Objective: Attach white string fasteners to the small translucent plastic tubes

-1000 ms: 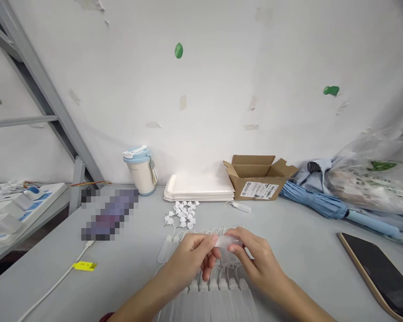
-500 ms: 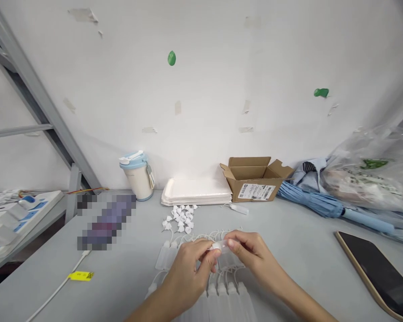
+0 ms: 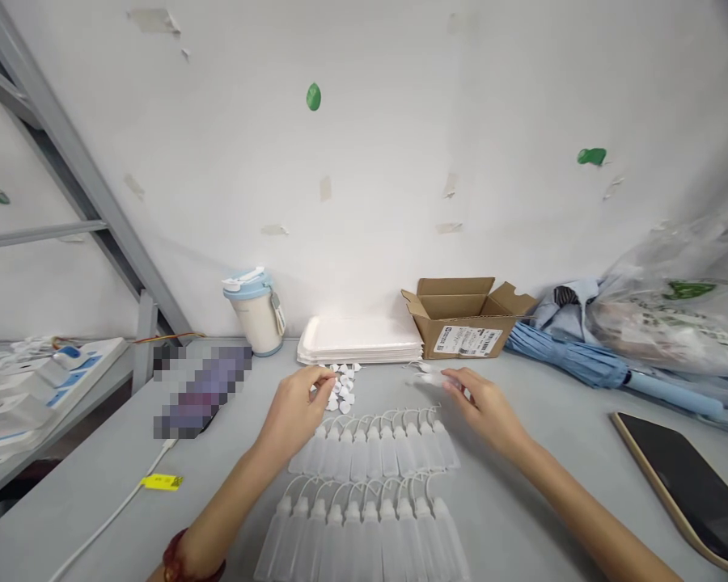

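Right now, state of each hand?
Left hand: thumb and index nearly closed at the small white caps; grip can't be told.
Right hand: partly curled at a blurred translucent tube; hold unclear.

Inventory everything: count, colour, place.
Table: one, grey, foreground
Wall: one, white, behind
Patches: three, green, wall
Tape scraps: several, beige, wall
Metal frame: one, grey, left
Power strip: one, white-blue, left
Wires: several, mixed, left
Tagged cable: one, white and yellow, left
Pixelated item: one, purplish, left
Tumbler: one, cream-blue, back left
Padded mailers: one stack, white, back
Cardboard box: one, brown, back
Umbrella: one, blue, right
Bundle: one, pale blue, right
Plastic bag: one, clear, right
Smartphone: one, black, right
Loose caps: many, white, before mailers
Capped tubes: roughly twenty, translucent, two front rows
Blurred item: count unclear, whitish, before box
Bracelet: one, red, left wrist
Left hand: one, bare, at caps
Right hand: one, bare, by box
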The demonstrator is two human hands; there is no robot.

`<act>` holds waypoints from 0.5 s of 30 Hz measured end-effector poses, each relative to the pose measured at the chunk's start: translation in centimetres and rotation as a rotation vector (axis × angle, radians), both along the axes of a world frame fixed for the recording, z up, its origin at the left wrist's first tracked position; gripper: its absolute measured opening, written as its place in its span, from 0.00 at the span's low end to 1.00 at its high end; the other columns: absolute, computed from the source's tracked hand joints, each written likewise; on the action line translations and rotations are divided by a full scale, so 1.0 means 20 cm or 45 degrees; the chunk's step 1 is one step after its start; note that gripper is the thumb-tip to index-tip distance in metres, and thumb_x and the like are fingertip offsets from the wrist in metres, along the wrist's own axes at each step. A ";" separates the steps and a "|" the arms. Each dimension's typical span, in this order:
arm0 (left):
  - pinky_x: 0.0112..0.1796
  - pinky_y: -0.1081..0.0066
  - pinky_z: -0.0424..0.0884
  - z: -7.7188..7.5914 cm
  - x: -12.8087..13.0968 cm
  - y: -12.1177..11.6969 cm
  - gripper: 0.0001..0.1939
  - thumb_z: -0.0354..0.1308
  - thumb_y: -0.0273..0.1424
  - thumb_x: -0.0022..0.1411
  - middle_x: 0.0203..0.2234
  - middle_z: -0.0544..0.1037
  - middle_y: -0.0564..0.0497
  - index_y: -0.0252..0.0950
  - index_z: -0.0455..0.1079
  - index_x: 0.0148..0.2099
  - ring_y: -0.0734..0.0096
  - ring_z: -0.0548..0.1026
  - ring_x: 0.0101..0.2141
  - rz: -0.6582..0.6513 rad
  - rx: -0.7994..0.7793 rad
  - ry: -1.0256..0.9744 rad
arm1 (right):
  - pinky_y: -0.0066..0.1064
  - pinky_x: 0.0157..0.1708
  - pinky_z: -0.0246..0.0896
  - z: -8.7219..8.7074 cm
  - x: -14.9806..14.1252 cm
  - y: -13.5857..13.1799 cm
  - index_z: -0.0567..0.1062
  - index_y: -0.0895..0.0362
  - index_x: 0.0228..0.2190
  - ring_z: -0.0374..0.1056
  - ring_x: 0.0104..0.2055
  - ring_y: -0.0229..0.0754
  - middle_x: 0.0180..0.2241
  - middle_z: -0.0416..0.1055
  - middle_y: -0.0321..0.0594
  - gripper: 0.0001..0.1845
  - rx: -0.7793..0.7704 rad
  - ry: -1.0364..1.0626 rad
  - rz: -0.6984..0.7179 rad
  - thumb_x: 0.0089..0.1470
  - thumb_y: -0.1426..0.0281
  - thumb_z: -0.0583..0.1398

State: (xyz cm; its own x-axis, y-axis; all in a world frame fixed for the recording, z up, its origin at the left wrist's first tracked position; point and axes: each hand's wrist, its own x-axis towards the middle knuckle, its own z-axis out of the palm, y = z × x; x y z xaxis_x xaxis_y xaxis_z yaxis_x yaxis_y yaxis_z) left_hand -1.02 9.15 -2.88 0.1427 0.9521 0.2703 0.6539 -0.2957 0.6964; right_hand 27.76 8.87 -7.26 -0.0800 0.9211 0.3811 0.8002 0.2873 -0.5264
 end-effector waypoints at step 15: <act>0.38 0.66 0.65 -0.11 -0.02 0.04 0.11 0.51 0.31 0.57 0.30 0.73 0.48 0.39 0.74 0.38 0.60 0.67 0.38 -0.301 0.011 0.341 | 0.35 0.30 0.64 -0.08 0.06 0.09 0.71 0.60 0.36 0.68 0.27 0.41 0.36 0.70 0.47 0.13 0.004 -0.049 0.025 0.54 0.66 0.52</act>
State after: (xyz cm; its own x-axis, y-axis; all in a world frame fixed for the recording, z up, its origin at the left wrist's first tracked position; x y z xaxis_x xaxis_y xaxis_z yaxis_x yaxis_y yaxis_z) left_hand -1.35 10.04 -5.14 0.4261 0.8820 0.2014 0.7256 -0.4661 0.5062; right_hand 28.94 10.64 -8.91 -0.1127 0.9180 0.3803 0.8142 0.3046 -0.4942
